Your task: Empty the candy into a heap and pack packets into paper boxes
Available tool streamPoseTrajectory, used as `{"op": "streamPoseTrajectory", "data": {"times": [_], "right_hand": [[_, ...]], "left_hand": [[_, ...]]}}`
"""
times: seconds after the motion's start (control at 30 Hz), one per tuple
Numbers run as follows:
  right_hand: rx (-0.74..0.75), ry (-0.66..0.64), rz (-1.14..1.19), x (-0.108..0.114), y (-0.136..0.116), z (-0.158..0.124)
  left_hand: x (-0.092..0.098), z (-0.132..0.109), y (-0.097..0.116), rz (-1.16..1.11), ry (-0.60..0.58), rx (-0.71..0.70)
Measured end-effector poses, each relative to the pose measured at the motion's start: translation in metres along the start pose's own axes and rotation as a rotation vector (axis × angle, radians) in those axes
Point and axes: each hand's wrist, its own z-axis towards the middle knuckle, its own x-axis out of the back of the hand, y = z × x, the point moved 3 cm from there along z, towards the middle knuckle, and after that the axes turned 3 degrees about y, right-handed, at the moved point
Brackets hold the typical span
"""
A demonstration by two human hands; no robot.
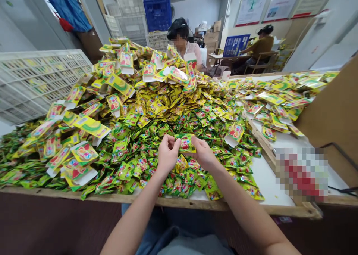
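Observation:
Between my two hands, over the front middle of the heap, is a small green and yellow packet (pixel 185 143) with a red picture on it. My left hand (pixel 169 150) pinches its left end between thumb and fingers. The right end is held by my right hand (pixel 203 152), partly covered by the fingers. Beneath and around the hands lie many small green sachets (pixel 120 154). Flat yellow cartons, such as the one at the left (pixel 92 126), lie scattered on the heap, some with white flaps open.
A white plastic crate (pixel 41 81) stands at the left. The table's wooden edge (pixel 179 202) runs along the front. A wooden divider (pixel 261 141) separates more cartons at the right, beside a cardboard sheet (pixel 332 117). Two people sit farther back.

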Motion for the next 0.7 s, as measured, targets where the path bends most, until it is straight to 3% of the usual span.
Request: {"op": "streamPoseTrajectory", "data": {"times": [0.07,0.13,0.2,0.27,0.33,0.43,0.5,0.57,0.7], "right_hand": [[0.139,0.063,-0.004,0.010,-0.013,-0.001],[0.284,0.201,0.034,0.032,-0.031,0.002],[0.460,0.440,0.126,0.065,-0.050,0.005],[0.662,0.755,0.218,0.100,-0.066,0.006],[0.794,1.009,0.270,0.126,-0.073,0.004],[0.797,1.109,0.207,0.140,-0.071,0.008],[0.759,1.076,0.131,0.138,-0.068,0.012],[0.735,1.035,0.078,0.134,-0.065,0.013],[0.694,0.942,0.028,0.128,-0.067,0.008]], "left_hand": [[-0.015,0.003,0.000,-0.020,-0.062,-0.027],[-0.040,0.007,0.001,-0.019,-0.195,-0.048],[-0.074,0.009,0.000,0.103,-0.353,-0.087],[-0.114,0.010,-0.004,0.377,-0.479,-0.185],[-0.151,0.010,-0.009,0.634,-0.527,-0.279],[-0.191,0.013,-0.018,0.801,-0.495,-0.286],[-0.203,0.017,-0.021,0.866,-0.463,-0.277],[-0.201,0.023,-0.017,0.897,-0.438,-0.290],[-0.162,0.038,0.007,0.911,-0.390,-0.442]]}}
